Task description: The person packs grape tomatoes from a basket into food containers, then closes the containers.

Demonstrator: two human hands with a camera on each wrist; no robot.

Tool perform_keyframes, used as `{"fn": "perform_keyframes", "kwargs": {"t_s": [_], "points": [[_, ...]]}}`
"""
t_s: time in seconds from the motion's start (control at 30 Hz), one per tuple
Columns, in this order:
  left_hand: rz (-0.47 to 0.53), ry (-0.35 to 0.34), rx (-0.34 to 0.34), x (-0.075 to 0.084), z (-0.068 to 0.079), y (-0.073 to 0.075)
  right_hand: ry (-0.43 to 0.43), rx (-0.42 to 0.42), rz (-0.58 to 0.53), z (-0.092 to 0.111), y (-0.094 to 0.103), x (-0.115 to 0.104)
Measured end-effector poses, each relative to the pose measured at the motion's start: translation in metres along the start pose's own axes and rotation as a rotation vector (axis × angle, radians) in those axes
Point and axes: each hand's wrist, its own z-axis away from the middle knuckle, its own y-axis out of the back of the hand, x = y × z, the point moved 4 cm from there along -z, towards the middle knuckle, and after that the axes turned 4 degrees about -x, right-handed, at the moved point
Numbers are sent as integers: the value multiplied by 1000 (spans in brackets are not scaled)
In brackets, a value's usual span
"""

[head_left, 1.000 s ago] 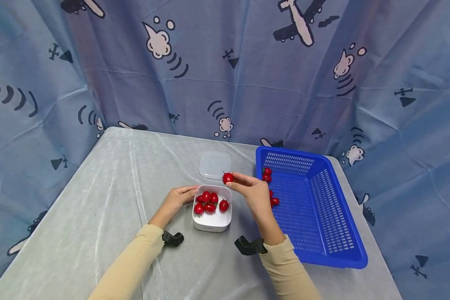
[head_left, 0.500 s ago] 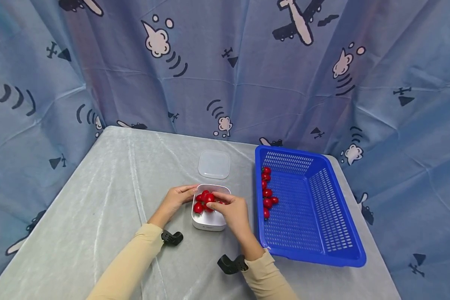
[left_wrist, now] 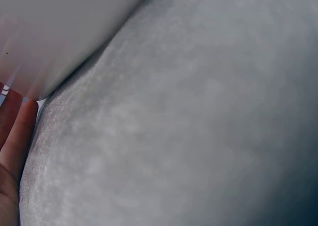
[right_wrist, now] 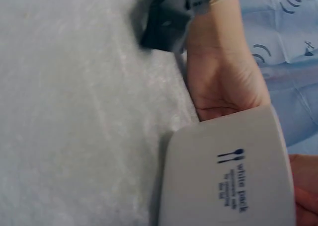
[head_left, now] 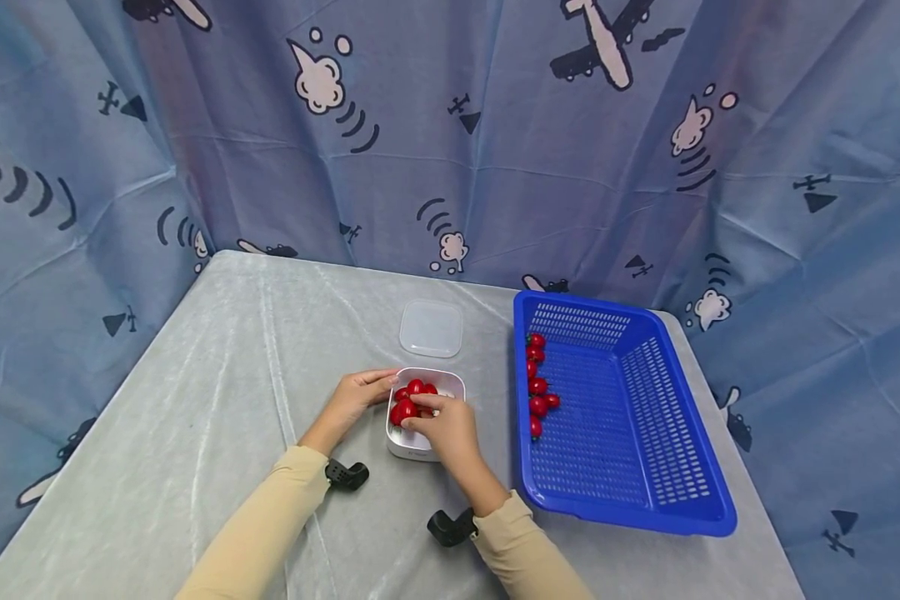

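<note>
Right hand [head_left: 448, 427]: grip pinched, thumb and fingers on 1 cherry tomato [head_left: 407, 410], down inside the white plastic box [head_left: 405, 451], left of its middle. More cherry tomatoes sit around it; right hand hides part, so no full count. Left hand [head_left: 354, 398]: fingers straight, touching the box's outer left wall near the far corner; can't tell if the thumb bears on the rim. Front wall reads "white pack" in the right wrist view.

Room: box rim has no cover on it. Translucent lid [head_left: 431, 327] lies flat just behind the box, apart from it. Strip of worktop [head_left: 157, 467] between box and blue perforated basket [head_left: 598, 433] on the right. 7 tomatoes visible in there, bunched along its left wall. Basket sits near the worktop's right edge. Worktop runs wide on the left.

Surface: pale grey cloth, lightly creased. Blue airplane-print curtain [head_left: 390, 183] behind and both sides.
</note>
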Motion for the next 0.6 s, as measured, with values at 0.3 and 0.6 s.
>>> {"fn": "perform_keyframes", "kwargs": {"t_s": [0.3,0.6], "points": [[14,-12,-6,4,2,-2,37,55,-48,0,15,-11],[27,-10,-1,5,4,-3,-8,201,-289,-8,92,-45]]}}
